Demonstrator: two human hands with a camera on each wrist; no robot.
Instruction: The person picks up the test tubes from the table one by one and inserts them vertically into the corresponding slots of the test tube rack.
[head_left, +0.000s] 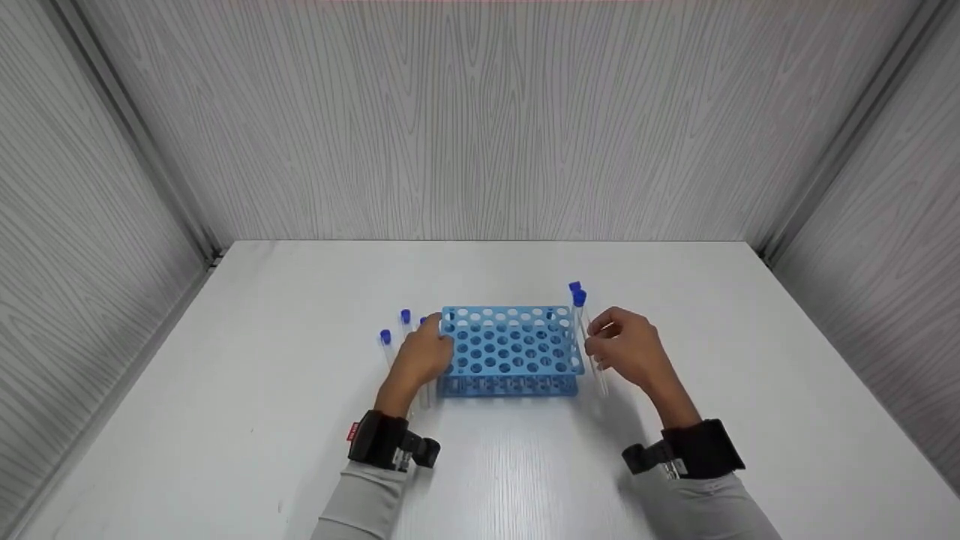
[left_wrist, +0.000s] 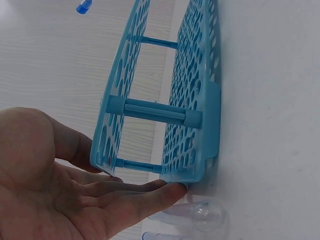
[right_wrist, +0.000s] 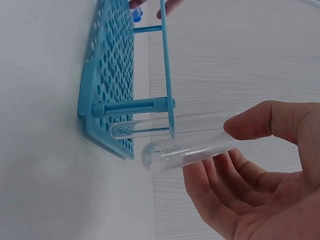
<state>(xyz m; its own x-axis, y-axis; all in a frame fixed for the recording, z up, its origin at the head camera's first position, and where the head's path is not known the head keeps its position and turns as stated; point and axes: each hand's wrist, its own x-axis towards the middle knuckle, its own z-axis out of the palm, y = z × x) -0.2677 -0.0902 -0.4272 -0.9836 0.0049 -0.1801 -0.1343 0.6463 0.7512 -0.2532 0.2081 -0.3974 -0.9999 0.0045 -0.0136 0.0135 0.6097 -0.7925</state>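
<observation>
Clear tube (right_wrist: 192, 146), blue cap: pinched in your right hand (head_left: 628, 349), fingers (right_wrist: 267, 120) curled round it, upright just beside the right edge of the blue rack (head_left: 512, 349). Your left hand (head_left: 422, 358): fingers straight, pressed against the rack's left end. More capped tubes (head_left: 385, 341) lie left of it. White surface (head_left: 750, 360), open room on all sides; grey panelled walls (head_left: 480, 120) around.

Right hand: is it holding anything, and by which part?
The right hand pinches a clear blue-capped test tube by its mid-body, beside the blue rack.
</observation>
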